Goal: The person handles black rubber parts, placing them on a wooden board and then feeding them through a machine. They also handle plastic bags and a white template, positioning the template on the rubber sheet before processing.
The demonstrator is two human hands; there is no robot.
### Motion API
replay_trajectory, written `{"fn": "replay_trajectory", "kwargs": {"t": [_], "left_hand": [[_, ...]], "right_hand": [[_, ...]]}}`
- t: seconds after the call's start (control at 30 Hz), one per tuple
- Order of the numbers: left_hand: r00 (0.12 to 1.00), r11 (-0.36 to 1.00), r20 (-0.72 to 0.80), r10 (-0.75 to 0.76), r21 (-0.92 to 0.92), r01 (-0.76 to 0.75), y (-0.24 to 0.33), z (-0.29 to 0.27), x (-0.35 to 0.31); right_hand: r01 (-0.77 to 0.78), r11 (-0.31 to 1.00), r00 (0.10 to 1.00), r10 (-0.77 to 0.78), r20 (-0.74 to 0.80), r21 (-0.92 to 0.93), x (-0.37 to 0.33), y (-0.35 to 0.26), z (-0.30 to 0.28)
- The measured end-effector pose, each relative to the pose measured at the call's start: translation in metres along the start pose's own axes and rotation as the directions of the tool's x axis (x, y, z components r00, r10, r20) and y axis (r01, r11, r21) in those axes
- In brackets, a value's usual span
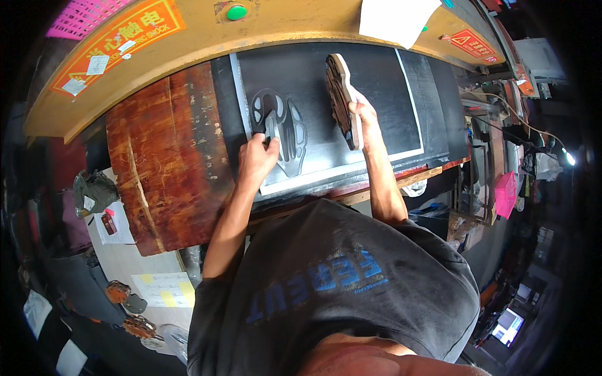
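My right hand (pixel 365 116) grips a cutting die (pixel 340 103) with a pale edge and a dark brown patterned face. The die is tilted up on its side over a black sheet (pixel 382 81); whether it touches the sheet I cannot tell. To the left, my left hand (pixel 256 158) is closed, thumb and fingers pinching a narrow grey piece (pixel 271 124). Beneath and beside that piece lies a grey and black cut-out shape (pixel 291 156) with several rounded openings, flat on the sheet.
A yellow machine beam (pixel 207 41) with a green button (pixel 236 12) and warning labels spans the far side. Left of the sheet is a worn red-brown board (pixel 166 156). A white paper (pixel 398 19) hangs from the beam. Papers (pixel 164 289) lie on a side table at lower left.
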State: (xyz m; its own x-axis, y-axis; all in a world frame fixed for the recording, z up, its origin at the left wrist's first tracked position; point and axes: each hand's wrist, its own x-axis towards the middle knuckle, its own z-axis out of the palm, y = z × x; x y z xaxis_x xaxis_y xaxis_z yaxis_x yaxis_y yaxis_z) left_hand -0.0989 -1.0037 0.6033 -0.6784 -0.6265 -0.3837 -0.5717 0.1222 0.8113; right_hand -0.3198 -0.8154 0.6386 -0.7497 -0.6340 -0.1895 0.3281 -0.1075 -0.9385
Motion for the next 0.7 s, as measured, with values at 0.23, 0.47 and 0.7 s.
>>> {"fn": "replay_trajectory", "kwargs": {"t": [0.23, 0.47, 0.7], "left_hand": [[0.961, 0.964, -0.143, 0.237, 0.16, -0.213, -0.017, -0.003, -0.021], [0.917, 0.937, -0.19, 0.35, 0.075, -0.342, -0.035, -0.01, -0.04], [0.916, 0.916, -0.106, 0.387, -0.068, -0.395, -0.041, -0.004, -0.017]], "right_hand": [[0.186, 0.463, 0.95, -0.31, 0.039, -0.867, -0.026, 0.022, 0.008], [0.208, 0.031, 0.909, -0.375, 0.181, -0.978, 0.001, 0.048, 0.027], [0.173, 0.117, 0.923, -0.365, 0.12, -0.978, 0.072, 0.04, 0.027]]}}
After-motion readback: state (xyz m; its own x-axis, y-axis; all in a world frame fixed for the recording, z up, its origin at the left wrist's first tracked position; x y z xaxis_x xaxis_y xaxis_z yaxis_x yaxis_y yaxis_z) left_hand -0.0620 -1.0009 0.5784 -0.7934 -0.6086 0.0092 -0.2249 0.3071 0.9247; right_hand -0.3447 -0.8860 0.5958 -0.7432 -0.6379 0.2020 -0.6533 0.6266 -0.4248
